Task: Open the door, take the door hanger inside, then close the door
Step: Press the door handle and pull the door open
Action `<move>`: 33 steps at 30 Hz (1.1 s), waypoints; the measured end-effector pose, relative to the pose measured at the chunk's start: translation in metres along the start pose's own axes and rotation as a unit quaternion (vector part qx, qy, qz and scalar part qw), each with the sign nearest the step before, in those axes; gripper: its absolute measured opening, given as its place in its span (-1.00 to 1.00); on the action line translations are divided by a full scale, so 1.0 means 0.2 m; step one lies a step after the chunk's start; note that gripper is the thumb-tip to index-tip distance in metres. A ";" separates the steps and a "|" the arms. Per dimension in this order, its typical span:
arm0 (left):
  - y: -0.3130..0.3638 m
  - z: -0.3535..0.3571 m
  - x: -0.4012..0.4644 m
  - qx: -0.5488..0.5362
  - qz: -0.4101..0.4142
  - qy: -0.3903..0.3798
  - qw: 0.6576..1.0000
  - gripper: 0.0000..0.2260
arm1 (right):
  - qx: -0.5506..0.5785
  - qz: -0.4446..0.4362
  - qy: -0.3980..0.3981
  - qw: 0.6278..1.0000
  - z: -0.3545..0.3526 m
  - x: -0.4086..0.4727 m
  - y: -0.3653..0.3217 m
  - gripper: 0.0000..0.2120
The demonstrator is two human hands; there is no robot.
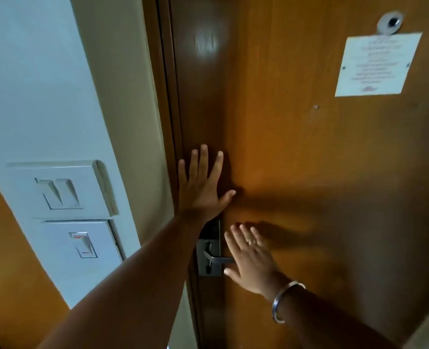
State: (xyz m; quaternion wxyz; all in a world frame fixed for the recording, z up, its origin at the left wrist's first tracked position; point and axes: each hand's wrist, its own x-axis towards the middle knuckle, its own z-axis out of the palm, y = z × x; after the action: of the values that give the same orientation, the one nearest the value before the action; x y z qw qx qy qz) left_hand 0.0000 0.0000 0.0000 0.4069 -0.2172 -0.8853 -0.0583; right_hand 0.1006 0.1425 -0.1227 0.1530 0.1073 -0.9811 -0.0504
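A brown wooden door (309, 159) fills the right of the view and sits shut against its dark frame (168, 96). My left hand (202, 187) lies flat on the door near its latch edge, fingers spread upward. Below it, my right hand (251, 255) is also flat and open against the door, covering the end of the metal lever handle (214, 259) on its lock plate (209, 258). Neither hand holds anything. A ring and a metal bangle are on my right hand and wrist. No door hanger is visible.
A white notice (377, 64) hangs on the door under a peephole (391, 22). On the pale wall to the left are two switch plates, an upper one (59, 190) and a lower one (82, 244). Another brown panel (9, 273) is at the lower left.
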 end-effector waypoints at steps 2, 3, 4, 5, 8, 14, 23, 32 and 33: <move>0.00 0.04 0.01 -0.021 0.003 0.004 1.000 -0.06 | 0.028 0.001 -0.037 0.999 0.07 0.02 -0.09 -0.14; 0.00 0.07 0.02 -0.019 0.003 0.004 1.000 -0.04 | 0.036 0.014 -0.049 0.998 0.11 0.03 -0.13 -0.16; 0.01 0.11 0.00 -0.015 0.004 -0.006 1.000 -0.02 | 0.043 0.024 -0.062 0.997 0.14 0.03 -0.17 -0.17; 0.01 0.14 -0.01 -0.014 0.004 -0.004 1.000 -0.01 | 0.048 0.033 -0.064 0.996 0.16 0.04 -0.20 -0.17; 0.01 0.22 -0.05 -0.001 0.007 -0.011 1.000 0.03 | 0.052 0.056 -0.076 0.994 0.20 0.05 -0.26 -0.17; 0.01 0.27 -0.06 -0.016 0.004 0.025 1.000 0.01 | 0.068 0.098 -0.037 0.992 0.26 0.04 -0.30 -0.15; 0.02 0.27 -0.05 0.004 -0.003 0.033 0.999 0.00 | 0.170 0.081 -0.035 0.981 0.36 0.02 -0.28 -0.15; 0.04 0.26 -0.07 0.018 -0.018 0.020 0.999 0.02 | 0.220 0.117 -0.037 0.968 0.40 -0.02 -0.31 0.01; 0.04 0.26 -0.07 0.020 -0.020 0.017 0.999 0.03 | 0.216 0.116 -0.037 0.969 0.41 -0.02 -0.30 0.02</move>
State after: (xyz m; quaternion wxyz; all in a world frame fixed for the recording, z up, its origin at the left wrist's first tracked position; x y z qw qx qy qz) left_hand -0.0257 0.0177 -0.0455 0.4251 -0.1901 -0.8834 -0.0523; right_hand 0.0901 0.0904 -0.2094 0.0941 0.0209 -0.9795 0.1768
